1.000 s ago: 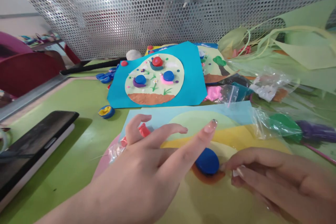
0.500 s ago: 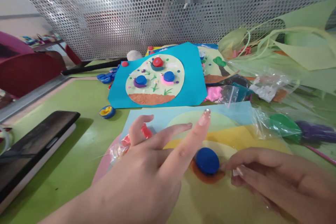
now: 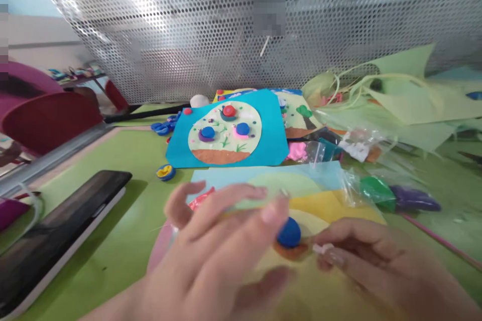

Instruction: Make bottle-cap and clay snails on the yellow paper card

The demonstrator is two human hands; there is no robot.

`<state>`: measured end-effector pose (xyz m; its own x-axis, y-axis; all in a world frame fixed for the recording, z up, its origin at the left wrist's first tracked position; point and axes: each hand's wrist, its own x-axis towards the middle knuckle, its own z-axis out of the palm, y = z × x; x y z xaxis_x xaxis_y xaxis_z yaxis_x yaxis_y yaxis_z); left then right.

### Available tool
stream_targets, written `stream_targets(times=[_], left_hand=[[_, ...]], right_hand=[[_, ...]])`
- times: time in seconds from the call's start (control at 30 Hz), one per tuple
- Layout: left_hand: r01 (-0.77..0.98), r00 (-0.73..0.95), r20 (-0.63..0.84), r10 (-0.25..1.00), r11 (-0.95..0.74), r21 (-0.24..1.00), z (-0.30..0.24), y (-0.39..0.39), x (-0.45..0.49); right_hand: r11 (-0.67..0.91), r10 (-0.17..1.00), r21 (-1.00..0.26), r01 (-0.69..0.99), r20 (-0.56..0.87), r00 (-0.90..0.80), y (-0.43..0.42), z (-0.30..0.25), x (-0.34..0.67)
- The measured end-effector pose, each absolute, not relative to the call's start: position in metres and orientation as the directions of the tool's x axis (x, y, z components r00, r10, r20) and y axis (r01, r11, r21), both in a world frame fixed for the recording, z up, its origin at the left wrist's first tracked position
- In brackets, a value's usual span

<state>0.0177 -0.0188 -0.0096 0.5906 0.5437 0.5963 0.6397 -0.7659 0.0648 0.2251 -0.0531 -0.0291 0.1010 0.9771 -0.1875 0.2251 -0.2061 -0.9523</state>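
My left hand (image 3: 214, 251) is blurred and hovers over the paper sheets, fingers apart, with a tiny pale shiny speck at the tip of its index finger. Between thumb and fingers, my right hand (image 3: 376, 261) pinches a small white piece (image 3: 323, 249), perhaps clay. Just left of that piece, a round blue bottle cap (image 3: 289, 233) sits with a curved strip of orange-brown modelling clay (image 3: 291, 252) along its lower edge. Both lie on a pale yellow oval on a yellow sheet (image 3: 339, 203). My left hand partly hides the cap.
Behind stands a blue card (image 3: 274, 130) with cap-and-clay snails. A phone (image 3: 68, 225) lies at left, near a blue cap filled with yellow (image 3: 165, 172). At right are bagged green clay (image 3: 376, 193), purple clay (image 3: 414, 198) and paper scraps (image 3: 410, 95). Perforated metal (image 3: 188, 35) rises behind.
The view has tilted up and shifted slightly. My left hand's index finger has dropped closer to the cap, now covering part of it. The white piece shows more clearly in my right hand.
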Motion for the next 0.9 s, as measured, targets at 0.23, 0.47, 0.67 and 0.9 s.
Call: stream_targets(times=[0.23, 0.47, 0.67, 0.9], left_hand=[[0.451, 0.493, 0.756, 0.431, -0.870, 0.201, -0.017, -0.041, 0.045], [0.444, 0.420, 0.793, 0.441, -0.862, 0.245, -0.012, -0.046, 0.048], [0.556, 0.388, 0.835, 0.390, -0.822, 0.126, -0.019, -0.044, 0.048], [0.490, 0.397, 0.787, 0.472, -0.834, 0.253, -0.023, -0.043, 0.047]], right_hand=[[0.009, 0.978, -0.999, -0.048, 0.019, -0.207, -0.061, -0.035, 0.222], [-0.096, 0.966, -0.995, -0.008, -0.091, -0.243, -0.060, -0.030, 0.217], [-0.163, 0.957, -0.985, 0.058, -0.172, -0.234, -0.050, -0.033, 0.221], [-0.105, 0.968, -0.993, 0.046, -0.112, -0.225, -0.048, -0.033, 0.222]])
